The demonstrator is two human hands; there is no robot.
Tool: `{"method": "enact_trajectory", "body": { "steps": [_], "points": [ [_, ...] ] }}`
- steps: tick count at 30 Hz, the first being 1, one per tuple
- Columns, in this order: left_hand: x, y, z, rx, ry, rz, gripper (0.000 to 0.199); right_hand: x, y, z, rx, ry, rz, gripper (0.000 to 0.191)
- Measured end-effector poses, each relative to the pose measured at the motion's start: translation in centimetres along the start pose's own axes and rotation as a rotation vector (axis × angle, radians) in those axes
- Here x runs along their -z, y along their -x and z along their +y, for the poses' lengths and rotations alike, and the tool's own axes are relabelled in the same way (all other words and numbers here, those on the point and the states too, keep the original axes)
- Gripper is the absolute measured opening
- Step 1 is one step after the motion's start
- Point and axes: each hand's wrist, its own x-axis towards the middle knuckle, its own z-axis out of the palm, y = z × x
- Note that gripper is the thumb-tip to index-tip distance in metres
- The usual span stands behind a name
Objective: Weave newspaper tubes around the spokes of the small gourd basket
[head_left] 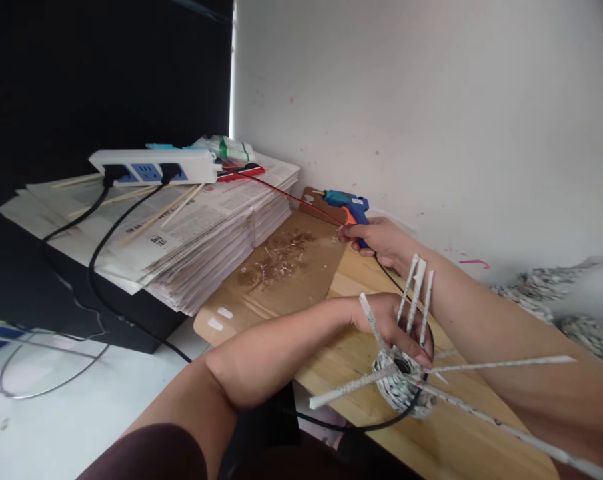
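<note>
A blue glue gun (354, 203) with an orange trigger is in my right hand (374, 237), its nozzle pointing left over the far end of the table. My left hand (394, 320) is closed on a small round basket (399, 387) woven from rolled newspaper strips. Several paper strips stick out of the basket: some stand up past my fingers, one points left, and a long strip (496, 420) runs to the lower right. Part of the basket's rim is hidden under my left fingers.
Brown cardboard (266, 287) with dried glue scraps lies on the wooden table (461, 433). On the left, a tall newspaper stack (221, 247) carries a white power strip (156, 165) and thin sticks. Black cables (94, 267) hang down. More woven paper pieces (591, 337) sit at right.
</note>
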Motion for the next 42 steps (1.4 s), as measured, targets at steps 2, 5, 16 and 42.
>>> {"method": "enact_trajectory", "body": {
  "steps": [2,5,16,42],
  "points": [
    [0.1,0.0,0.0,-0.018,-0.008,-0.005,0.038,-0.5,0.1,-0.4,0.013,0.001,0.016,0.015],
    [0.0,0.0,0.2,-0.027,-0.010,-0.003,0.036,-1.2,0.3,-0.9,0.027,-0.016,0.014,0.025],
    [-0.1,0.1,0.5,-0.031,0.073,-0.042,0.044,-2.2,1.1,0.5,-0.092,0.154,-0.112,0.016],
    [0.2,0.5,0.9,0.000,0.065,-0.070,0.036,1.4,1.8,1.2,0.018,0.216,-0.099,0.020]
  ]
}}
